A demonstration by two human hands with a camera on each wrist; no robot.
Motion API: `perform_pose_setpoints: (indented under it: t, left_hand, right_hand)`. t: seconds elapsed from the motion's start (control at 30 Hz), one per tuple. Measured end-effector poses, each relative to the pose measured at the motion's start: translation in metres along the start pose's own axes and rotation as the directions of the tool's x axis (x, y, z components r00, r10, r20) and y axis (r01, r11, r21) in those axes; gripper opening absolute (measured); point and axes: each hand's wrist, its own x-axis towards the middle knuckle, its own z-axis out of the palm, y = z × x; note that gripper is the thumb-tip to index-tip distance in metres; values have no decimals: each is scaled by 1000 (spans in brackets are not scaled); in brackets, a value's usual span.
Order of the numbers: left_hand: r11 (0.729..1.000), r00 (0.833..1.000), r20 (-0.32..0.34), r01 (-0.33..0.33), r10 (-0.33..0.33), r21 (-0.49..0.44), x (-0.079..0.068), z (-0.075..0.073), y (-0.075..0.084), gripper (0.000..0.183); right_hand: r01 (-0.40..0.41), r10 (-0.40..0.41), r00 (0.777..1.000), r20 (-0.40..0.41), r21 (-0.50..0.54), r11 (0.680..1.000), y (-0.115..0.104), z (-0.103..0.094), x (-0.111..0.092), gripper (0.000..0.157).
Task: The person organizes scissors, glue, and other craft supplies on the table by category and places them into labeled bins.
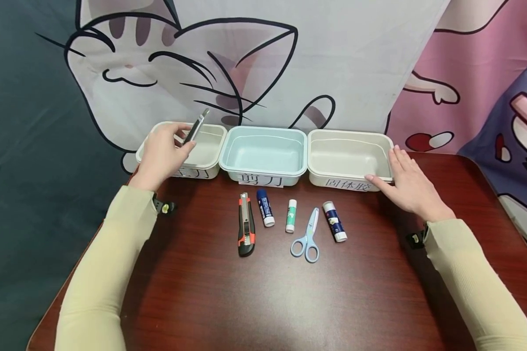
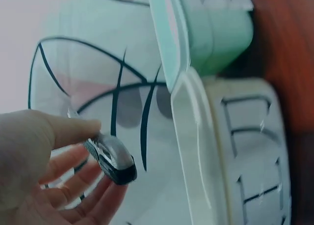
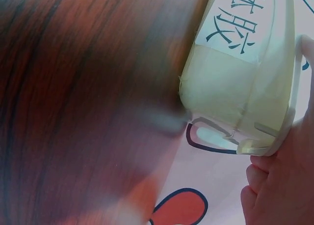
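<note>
Your left arm, in a pale yellow sleeve (image 1: 103,273), reaches forward along the left side of the dark red-brown table (image 1: 202,297), bent at the elbow. Your left hand (image 1: 163,153) appears over the left cream box (image 1: 208,148), wrist turned so that the back of the hand faces up. Thumb and fingers pinch a slim grey-and-black cutter (image 1: 195,127), which tilts, its far end pointing up and to the right. In the left wrist view, the thumb lies along one side of the cutter, the other fingers are bent loosely behind it, and the cutter is apart from the box.

Your right arm stretches forward on the other side. Your right hand (image 1: 410,183) holds nothing; its fingers are extended and rest against the right-hand end of the right cream box (image 1: 349,158), with the thumb out toward the front rim.

Between the two cream boxes stands a light blue box (image 1: 265,153). In front of the boxes, between your arms, lie, from left to right, an orange-and-black cutter (image 1: 246,224), a blue glue stick (image 1: 265,208), a small green-and-white glue stick (image 1: 291,216), light blue scissors (image 1: 307,240) and a navy glue stick (image 1: 334,222).
</note>
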Motion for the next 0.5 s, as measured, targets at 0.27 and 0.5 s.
perform_pose_setpoints:
  t: [0.27,0.5]
  left_hand:
    - [999,999,45,6,-9,52,32,-6,-21,37]
    - [994,991,118,52,-63,95,35,10,-52,37]
  right_hand:
    - [3,-3,1000,-2,1,1000,0,0,2,99]
    - [0,0,1000,2,2,1000,0,1,0,99]
